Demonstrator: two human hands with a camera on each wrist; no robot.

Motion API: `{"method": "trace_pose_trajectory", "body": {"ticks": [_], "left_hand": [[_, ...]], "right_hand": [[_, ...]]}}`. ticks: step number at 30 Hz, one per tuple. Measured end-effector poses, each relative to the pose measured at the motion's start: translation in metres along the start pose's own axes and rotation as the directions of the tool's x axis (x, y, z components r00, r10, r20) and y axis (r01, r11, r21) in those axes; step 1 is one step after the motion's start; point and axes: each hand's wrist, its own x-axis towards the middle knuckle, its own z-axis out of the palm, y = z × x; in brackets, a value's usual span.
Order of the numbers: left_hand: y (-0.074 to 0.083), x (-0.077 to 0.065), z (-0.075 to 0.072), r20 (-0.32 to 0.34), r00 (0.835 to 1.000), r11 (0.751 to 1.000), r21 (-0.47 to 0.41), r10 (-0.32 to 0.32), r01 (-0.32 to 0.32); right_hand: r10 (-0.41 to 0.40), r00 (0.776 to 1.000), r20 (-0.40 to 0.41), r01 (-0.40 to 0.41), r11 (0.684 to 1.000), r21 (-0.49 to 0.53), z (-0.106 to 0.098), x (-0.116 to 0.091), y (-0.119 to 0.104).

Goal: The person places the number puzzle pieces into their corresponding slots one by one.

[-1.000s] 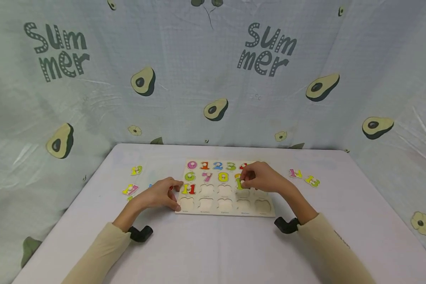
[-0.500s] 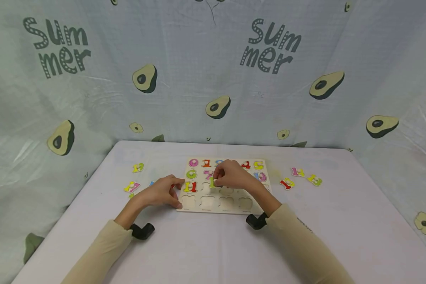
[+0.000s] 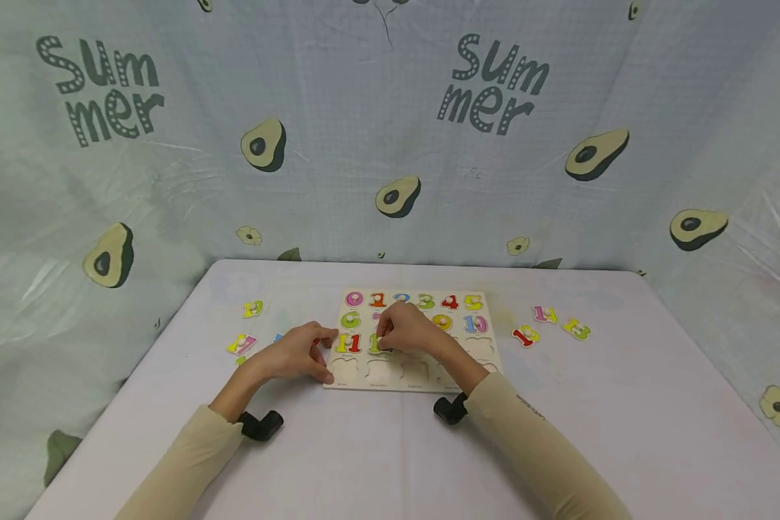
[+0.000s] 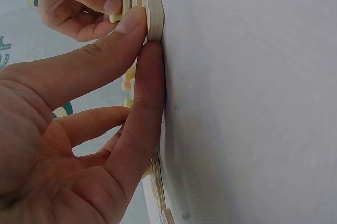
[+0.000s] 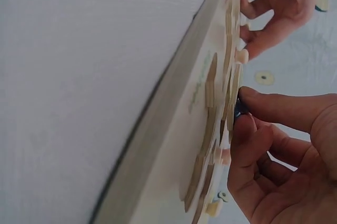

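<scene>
A wooden number puzzle board (image 3: 362, 383) lies mid-table, coloured number pieces filling its upper rows. My left hand (image 3: 299, 354) holds the board's left edge, thumb at the near corner and other fingers farther up the side. In the left wrist view its thumb (image 4: 131, 21) lies on the corner. My right hand (image 3: 406, 328) pinches a number puzzle piece with a green 1 (image 3: 373, 344) by its knob, over the third row, right beside the red-and-yellow 11 piece (image 3: 347, 343). Its second digit is hidden by the fingers. In the right wrist view the thumb (image 5: 274, 105) and fingertips meet on a dark knob.
Loose pieces lie right of the board: a red-and-yellow one (image 3: 526, 336), a pink-and-yellow one (image 3: 545, 314) and a green-and-yellow 13 (image 3: 576, 329). Left of it lie a yellow-green 19 (image 3: 253, 309), a 17 (image 3: 241, 343) and others partly behind the left arm. Shaped recesses (image 3: 414, 372) line the front row.
My right hand has carried the green-1 piece leftward across the board and lowered it beside the 11 piece. A red-and-yellow piece at the right has come out from behind the arm. My left hand stays.
</scene>
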Motion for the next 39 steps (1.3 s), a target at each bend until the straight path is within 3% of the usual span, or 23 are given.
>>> {"method": "trace_pose_trajectory", "body": {"ticks": [13, 39], "left_hand": [[0.0015, -0.0015, -0.0003, -0.01, 1.0, 1.0, 0.016, 0.008, -0.008], [0.0014, 0.0, -0.0003, -0.004, 1.0, 1.0, 0.024, 0.018, -0.018]], "right_hand": [[0.013, 1.0, 0.02, -0.012, 0.999, -0.051, 0.0001, 0.0059, 0.0021], [0.091, 0.991, 0.099, -0.088, 0.995, -0.04, -0.002, 0.0035, -0.0042]]}}
